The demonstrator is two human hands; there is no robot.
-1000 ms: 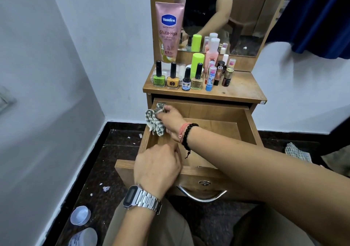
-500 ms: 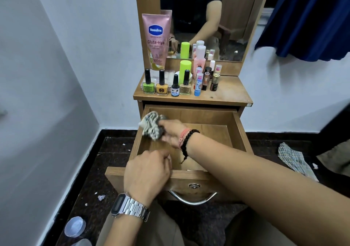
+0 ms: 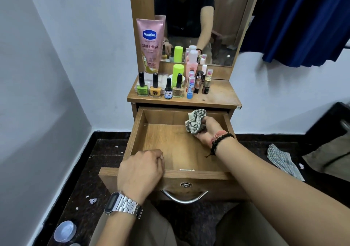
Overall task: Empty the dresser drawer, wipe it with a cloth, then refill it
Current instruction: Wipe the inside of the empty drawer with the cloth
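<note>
The wooden dresser drawer (image 3: 136, 132) stands pulled out, its bare floor showing and nothing lying in it. My right hand (image 3: 209, 131) is inside at the back right corner, shut on a bunched grey-and-white checked cloth (image 3: 196, 121) pressed near the back wall. My left hand (image 3: 141, 172) grips the drawer's front edge at the left, fingers curled over the rim. On the dresser top (image 3: 221, 94) stand several nail polish bottles (image 3: 155, 87), lip balms, a green-capped bottle and a tall pink Vaseline tube (image 3: 150, 45).
A mirror (image 3: 225, 18) rises behind the cosmetics. A second checked cloth (image 3: 284, 160) lies on the dark floor at the right. Round plastic lids (image 3: 65, 230) sit on the floor at lower left. White walls close in on the left; a blue curtain (image 3: 306, 18) hangs upper right.
My right hand has carried the cloth from the drawer's back left corner across to the back right corner. My left hand stays on the front edge.
</note>
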